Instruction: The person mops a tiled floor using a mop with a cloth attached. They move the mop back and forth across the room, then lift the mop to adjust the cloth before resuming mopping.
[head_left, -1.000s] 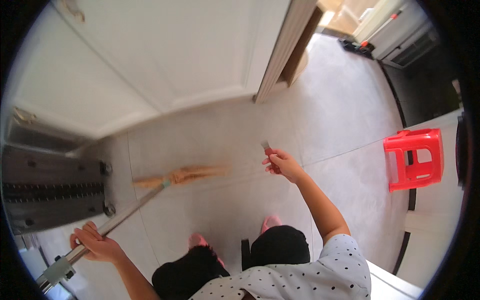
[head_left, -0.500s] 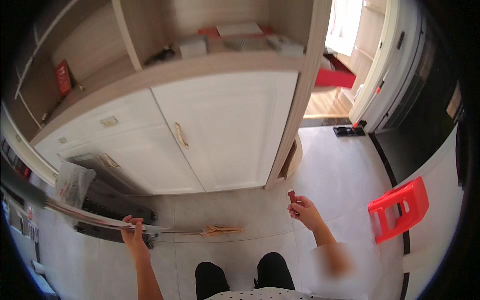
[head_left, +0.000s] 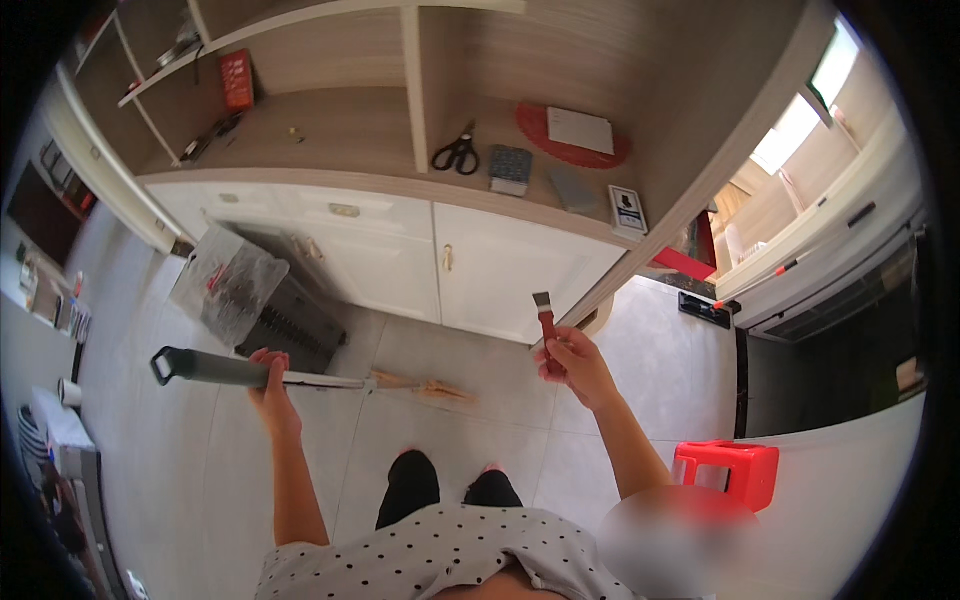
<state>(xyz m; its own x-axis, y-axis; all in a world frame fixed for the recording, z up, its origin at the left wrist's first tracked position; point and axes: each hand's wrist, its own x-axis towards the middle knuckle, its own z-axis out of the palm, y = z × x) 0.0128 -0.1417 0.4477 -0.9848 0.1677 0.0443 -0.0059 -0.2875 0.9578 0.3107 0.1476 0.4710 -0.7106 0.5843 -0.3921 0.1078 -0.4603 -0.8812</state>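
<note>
My left hand [head_left: 268, 375] grips the pale shaft of a broom [head_left: 300, 377] near its grey top end, which points left. The broom's straw head [head_left: 425, 387] rests on the tiled floor in front of my feet. My right hand [head_left: 572, 362] is raised and holds a small paintbrush [head_left: 546, 318] with a red handle, bristles pointing up toward the white cabinet doors [head_left: 460, 265]. My arms are spread apart, one on each side of my legs.
A wooden shelf [head_left: 400, 140] above the cabinets carries black scissors [head_left: 457, 153], a red mat, cards and small items. A grey ribbed appliance [head_left: 290, 325] with a plastic bag [head_left: 228, 280] stands left. A red plastic stool [head_left: 728, 470] sits right.
The view has tilted up from the floor to the cabinets and shelf. My left hand has risen with the broom handle. My right hand has lifted the paintbrush higher.
</note>
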